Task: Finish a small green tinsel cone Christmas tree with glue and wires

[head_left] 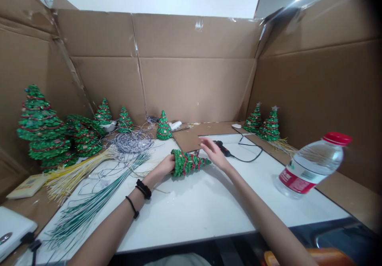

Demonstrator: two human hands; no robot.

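1. Small green beaded tree (188, 163) with red trim, lying on its side on the white table (209, 206), tip pointing right.
2. Left hand (165, 166) closed around the tree's wide base end; two dark bands on that wrist.
3. Right hand (214, 152) open, fingers spread, hovering just over the tree's tip; contact with it cannot be told.
4. Just behind the right hand, a black tool (222, 147) with a black cord (250, 150) trailing right.
5. To the left, bundles of green wires (98, 200) and yellow wires (77, 174), plus a grey wire coil (131, 140).
6. Far left, larger finished trees (41, 130); at the back, a single small tree (164, 126); to the right, a pair of trees (264, 124).
7. Near right, a water bottle (310, 164) with a red cap.
8. All around, cardboard walls (193, 79).
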